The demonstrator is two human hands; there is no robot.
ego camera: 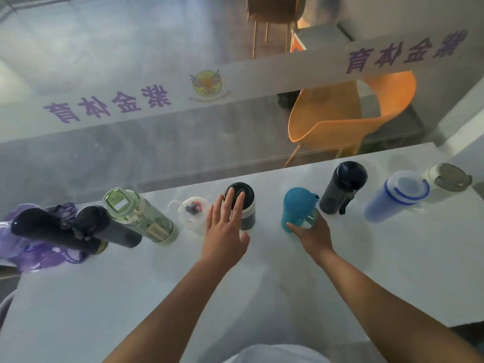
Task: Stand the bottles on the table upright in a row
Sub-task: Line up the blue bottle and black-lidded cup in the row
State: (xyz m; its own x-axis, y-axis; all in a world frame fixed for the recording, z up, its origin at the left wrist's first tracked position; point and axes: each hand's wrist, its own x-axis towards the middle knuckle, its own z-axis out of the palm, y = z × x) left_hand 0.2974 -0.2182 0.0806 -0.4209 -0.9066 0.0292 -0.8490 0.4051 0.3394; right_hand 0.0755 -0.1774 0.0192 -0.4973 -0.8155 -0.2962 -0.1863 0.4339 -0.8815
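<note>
Several bottles stand upright in a row along the far edge of the white table [262, 284]. From the left: a black bottle [49, 229], a dark grey bottle [104, 227], a green clear bottle [136, 213], a small white clear bottle [192, 213], a black-lidded bottle [245, 205], a teal bottle [298, 205], a dark navy bottle [343, 187], a blue translucent tumbler [395, 196] and a white bottle with a grey lid [445, 182]. My left hand [225, 231] is spread, fingertips resting on the black lid. My right hand [311, 231] grips the teal bottle's base.
A purple bag [39, 258] lies under the leftmost bottles at the table's left end. A glass partition with purple lettering [110, 106] rises just behind the row. Beyond it stands an orange chair [348, 113].
</note>
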